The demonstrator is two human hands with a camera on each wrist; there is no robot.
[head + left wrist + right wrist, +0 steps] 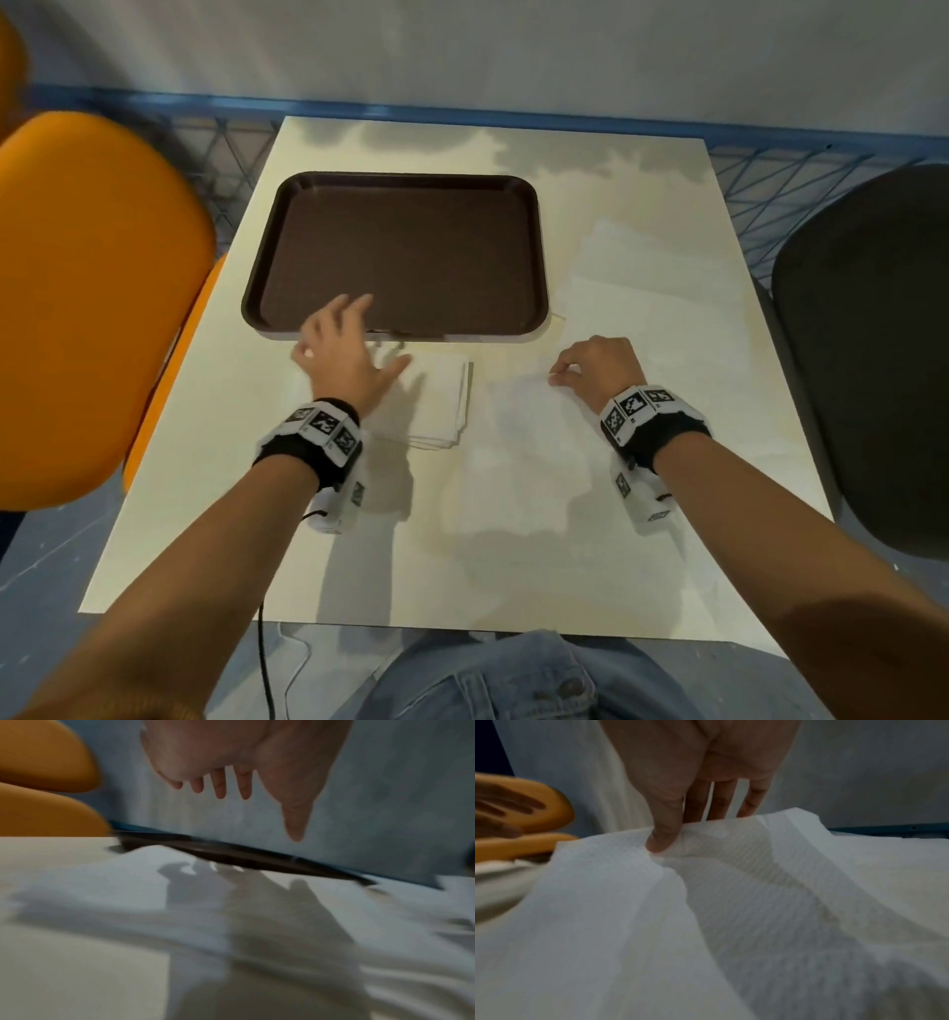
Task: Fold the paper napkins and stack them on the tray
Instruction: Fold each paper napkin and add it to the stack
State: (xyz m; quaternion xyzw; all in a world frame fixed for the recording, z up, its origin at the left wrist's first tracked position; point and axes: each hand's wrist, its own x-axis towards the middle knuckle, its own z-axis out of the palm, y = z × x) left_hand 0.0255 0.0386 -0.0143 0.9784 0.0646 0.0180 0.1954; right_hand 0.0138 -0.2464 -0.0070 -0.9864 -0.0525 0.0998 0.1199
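A dark brown tray (400, 252) lies bare on the far left half of the white table (513, 565). Just before its near rim rests a small stack of folded white napkins (436, 406). My left hand (341, 349) hovers over that stack with fingers spread and holds nothing; the left wrist view shows the same hand (231, 780) above the stack (180, 912), blurred. An unfolded napkin (529, 452) lies in front of me. My right hand (585, 367) pinches its far edge, thumb (664, 839) on top, and lifts the napkin (680, 923) slightly.
More flat white napkins (652, 288) lie on the table's right side. An orange chair (87, 308) stands to the left and a black chair (873, 349) to the right. A blue wire rack (770, 180) runs behind the table along the wall.
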